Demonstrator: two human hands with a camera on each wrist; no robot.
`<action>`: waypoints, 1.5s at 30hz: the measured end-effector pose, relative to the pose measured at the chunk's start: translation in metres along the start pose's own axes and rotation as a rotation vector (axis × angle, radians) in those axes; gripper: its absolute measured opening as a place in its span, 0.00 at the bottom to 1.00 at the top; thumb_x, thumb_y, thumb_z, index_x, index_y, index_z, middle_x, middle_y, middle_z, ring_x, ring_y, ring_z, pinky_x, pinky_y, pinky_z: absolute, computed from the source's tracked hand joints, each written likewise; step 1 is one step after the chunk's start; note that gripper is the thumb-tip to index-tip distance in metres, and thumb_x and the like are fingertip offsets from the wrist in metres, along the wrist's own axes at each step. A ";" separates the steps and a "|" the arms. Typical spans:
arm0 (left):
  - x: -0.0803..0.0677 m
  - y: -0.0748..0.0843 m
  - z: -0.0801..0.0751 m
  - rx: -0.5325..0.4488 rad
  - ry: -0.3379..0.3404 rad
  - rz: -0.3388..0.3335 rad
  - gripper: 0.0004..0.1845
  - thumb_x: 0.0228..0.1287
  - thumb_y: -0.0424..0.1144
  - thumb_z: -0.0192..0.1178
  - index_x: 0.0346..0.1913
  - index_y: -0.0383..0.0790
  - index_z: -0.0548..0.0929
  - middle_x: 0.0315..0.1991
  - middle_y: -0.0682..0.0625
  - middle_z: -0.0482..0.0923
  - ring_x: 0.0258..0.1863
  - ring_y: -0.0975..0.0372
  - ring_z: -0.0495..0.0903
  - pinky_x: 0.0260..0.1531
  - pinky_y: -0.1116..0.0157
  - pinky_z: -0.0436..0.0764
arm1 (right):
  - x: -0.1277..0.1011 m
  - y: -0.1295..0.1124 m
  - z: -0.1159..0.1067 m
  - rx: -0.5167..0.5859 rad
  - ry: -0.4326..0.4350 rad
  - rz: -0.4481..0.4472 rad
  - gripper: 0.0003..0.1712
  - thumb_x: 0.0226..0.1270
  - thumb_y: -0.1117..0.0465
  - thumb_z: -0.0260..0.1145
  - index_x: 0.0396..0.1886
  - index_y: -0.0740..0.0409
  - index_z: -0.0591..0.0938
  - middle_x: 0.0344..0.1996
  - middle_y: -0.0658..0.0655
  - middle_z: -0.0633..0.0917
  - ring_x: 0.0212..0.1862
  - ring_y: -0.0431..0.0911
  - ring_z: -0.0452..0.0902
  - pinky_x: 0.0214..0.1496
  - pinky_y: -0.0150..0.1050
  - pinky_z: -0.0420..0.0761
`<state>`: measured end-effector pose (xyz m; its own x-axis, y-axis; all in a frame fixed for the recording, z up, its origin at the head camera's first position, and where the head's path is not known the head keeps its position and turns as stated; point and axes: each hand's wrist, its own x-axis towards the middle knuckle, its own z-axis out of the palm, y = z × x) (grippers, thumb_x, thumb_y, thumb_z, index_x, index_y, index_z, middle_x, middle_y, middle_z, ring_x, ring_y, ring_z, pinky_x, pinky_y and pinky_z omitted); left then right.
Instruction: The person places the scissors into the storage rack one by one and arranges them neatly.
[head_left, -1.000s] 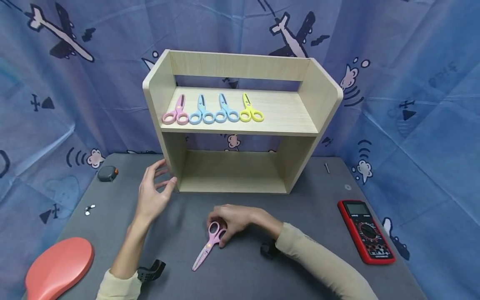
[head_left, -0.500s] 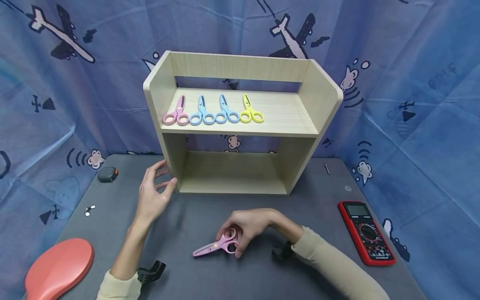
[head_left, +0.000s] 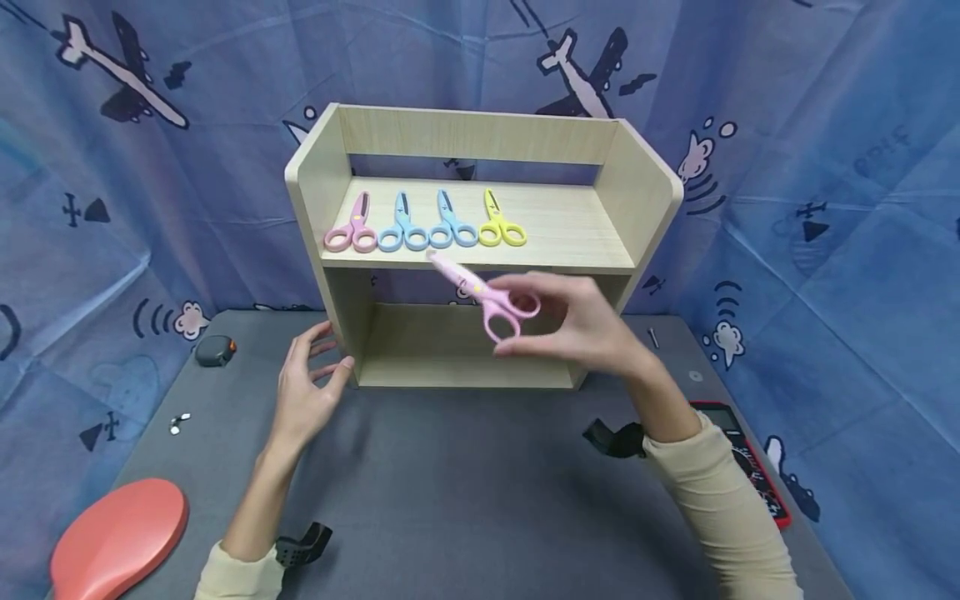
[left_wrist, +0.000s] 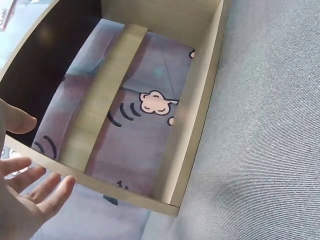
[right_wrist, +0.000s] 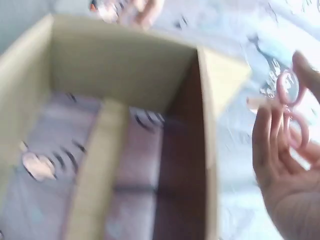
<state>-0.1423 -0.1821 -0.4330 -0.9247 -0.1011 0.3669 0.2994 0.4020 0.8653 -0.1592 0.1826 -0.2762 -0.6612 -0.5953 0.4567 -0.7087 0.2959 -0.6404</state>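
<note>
My right hand [head_left: 577, 321] pinches pink scissors [head_left: 498, 305] by their handle loops, in front of the wooden shelf [head_left: 480, 268]. Their blades point up and left, toward the edge of the upper board. Blurred in the right wrist view, the same scissors [right_wrist: 295, 127] appear between thumb and fingers. On the upper board lie pink scissors [head_left: 354, 227], two blue pairs [head_left: 403, 225] [head_left: 452, 222] and yellow scissors [head_left: 498, 221] in a row, blades to the back. Beside the shelf's left side panel, my left hand [head_left: 309, 379] has its fingers spread and loosely bent, holding nothing.
A red multimeter [head_left: 742, 454], partly behind the right sleeve, lies at the table's right. To the left are a coral-coloured paddle-shaped object [head_left: 120, 533], a dark tape measure [head_left: 215, 350] and a small metal piece [head_left: 178, 421]. A screw [head_left: 653, 337] and a washer [head_left: 696, 375] lie back right.
My right hand has lifted the pink scissors off the table and brought them up and forward to the shelf, turning the blades from down-left to up-left. My left hand stays put.
</note>
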 end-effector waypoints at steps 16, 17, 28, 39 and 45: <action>-0.002 0.001 -0.002 0.003 -0.012 -0.009 0.33 0.77 0.33 0.65 0.80 0.36 0.68 0.75 0.36 0.70 0.74 0.41 0.76 0.57 0.77 0.84 | 0.059 0.054 -0.060 -0.430 0.243 0.376 0.34 0.61 0.49 0.86 0.61 0.65 0.89 0.40 0.66 0.89 0.39 0.50 0.77 0.33 0.27 0.70; -0.002 0.001 -0.002 0.005 -0.013 -0.010 0.33 0.77 0.33 0.65 0.80 0.36 0.69 0.75 0.36 0.70 0.74 0.41 0.76 0.58 0.73 0.86 | 0.058 0.057 -0.060 -0.438 0.244 0.374 0.34 0.61 0.49 0.85 0.60 0.65 0.89 0.40 0.66 0.90 0.40 0.50 0.77 0.34 0.28 0.70; -0.001 0.002 -0.002 -0.007 -0.004 -0.006 0.33 0.77 0.33 0.64 0.80 0.36 0.69 0.75 0.35 0.70 0.74 0.40 0.76 0.52 0.88 0.78 | 0.057 0.064 -0.061 -0.468 0.253 0.383 0.39 0.60 0.42 0.85 0.61 0.65 0.89 0.45 0.68 0.90 0.46 0.55 0.76 0.42 0.40 0.68; -0.001 0.001 -0.001 -0.005 -0.008 -0.001 0.33 0.76 0.32 0.65 0.80 0.35 0.69 0.75 0.35 0.71 0.73 0.40 0.77 0.53 0.86 0.79 | 0.047 0.063 -0.061 -0.264 0.483 0.337 0.25 0.80 0.48 0.67 0.63 0.62 0.88 0.58 0.66 0.87 0.53 0.43 0.81 0.54 0.29 0.77; -0.001 0.001 -0.001 -0.003 -0.003 -0.002 0.33 0.76 0.32 0.65 0.80 0.36 0.69 0.75 0.35 0.71 0.73 0.41 0.77 0.52 0.88 0.77 | 0.038 0.050 -0.057 -0.129 0.578 0.229 0.18 0.81 0.58 0.66 0.60 0.66 0.88 0.54 0.63 0.89 0.49 0.31 0.81 0.52 0.23 0.80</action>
<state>-0.1407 -0.1823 -0.4327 -0.9261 -0.0988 0.3642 0.2983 0.3994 0.8669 -0.2332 0.2172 -0.2559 -0.8001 -0.0179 0.5996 -0.5340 0.4767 -0.6983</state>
